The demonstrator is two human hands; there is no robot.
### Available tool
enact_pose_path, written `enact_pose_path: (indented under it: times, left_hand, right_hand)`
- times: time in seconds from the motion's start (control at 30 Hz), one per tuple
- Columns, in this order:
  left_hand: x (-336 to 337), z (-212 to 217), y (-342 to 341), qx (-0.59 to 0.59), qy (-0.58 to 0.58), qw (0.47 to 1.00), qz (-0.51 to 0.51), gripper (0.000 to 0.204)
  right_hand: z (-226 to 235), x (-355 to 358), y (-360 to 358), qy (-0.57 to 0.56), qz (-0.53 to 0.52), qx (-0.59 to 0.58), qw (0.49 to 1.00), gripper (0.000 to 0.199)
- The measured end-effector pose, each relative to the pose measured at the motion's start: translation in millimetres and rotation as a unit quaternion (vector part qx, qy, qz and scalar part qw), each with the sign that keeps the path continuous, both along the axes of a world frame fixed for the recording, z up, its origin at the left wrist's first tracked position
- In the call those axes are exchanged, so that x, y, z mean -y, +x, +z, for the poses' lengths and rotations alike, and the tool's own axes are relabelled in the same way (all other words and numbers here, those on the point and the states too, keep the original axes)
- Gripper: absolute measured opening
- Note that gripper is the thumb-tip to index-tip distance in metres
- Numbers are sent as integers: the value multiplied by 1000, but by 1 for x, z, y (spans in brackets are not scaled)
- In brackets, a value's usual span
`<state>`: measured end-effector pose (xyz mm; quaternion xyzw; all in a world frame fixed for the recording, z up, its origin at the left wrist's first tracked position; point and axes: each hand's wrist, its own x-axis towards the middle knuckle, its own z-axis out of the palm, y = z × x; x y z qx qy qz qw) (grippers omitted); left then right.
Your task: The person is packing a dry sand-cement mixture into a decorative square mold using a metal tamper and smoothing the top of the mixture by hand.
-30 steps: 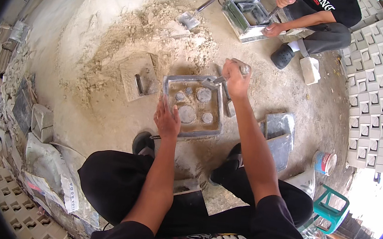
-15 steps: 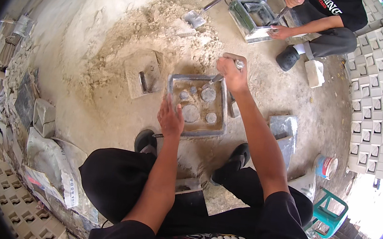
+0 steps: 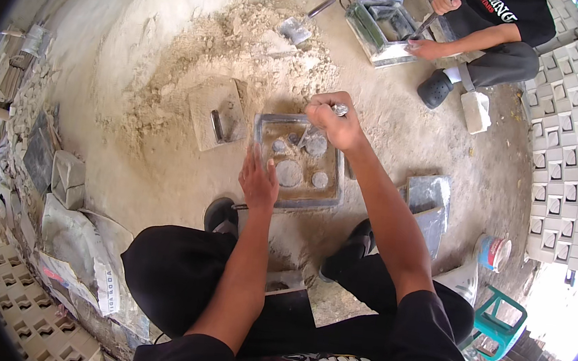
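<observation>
On the ground before my feet lies a square mould frame point(image 3: 308, 202) filled with sandy material. Several round grey discs show in its surface, among them a large disc point(image 3: 288, 173) and a small disc point(image 3: 319, 179). My right hand point(image 3: 341, 124) is wrapped round the handle of a small trowel point(image 3: 303, 137) above the frame's far side. Its blade points down near the discs; whether the tip touches the sand I cannot tell. My left hand point(image 3: 258, 181) rests on the frame's left edge, fingers stretched out.
Beyond the frame spreads a sand heap point(image 3: 248, 32) with a shovel point(image 3: 295, 30) on it. A flat board with a handle point(image 3: 204, 119) lies left. At the far right a co-worker's hand point(image 3: 426, 49) touches another mould point(image 3: 380, 49). Rightward stand a bucket point(image 3: 493, 253), stool point(image 3: 499, 324) and stacked blocks point(image 3: 573, 161).
My right hand has moved left and slightly nearer, carrying the trowel blade further in over the discs. My left hand stays at the frame's edge.
</observation>
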<state>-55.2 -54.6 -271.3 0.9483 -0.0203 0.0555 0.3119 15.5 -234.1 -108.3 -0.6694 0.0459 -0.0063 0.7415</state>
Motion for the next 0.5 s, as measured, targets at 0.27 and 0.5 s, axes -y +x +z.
enact_pose_path:
  times: [0.27, 0.5]
  left_hand:
    - [1, -3, 3, -17, -4, 1000, 4, 54]
    - [0, -5, 1, -10, -16, 1000, 6, 56]
  right_hand:
    - [3, -17, -12, 131, -41, 79, 987, 22]
    - [30, -50, -21, -98, -136, 67, 984, 30]
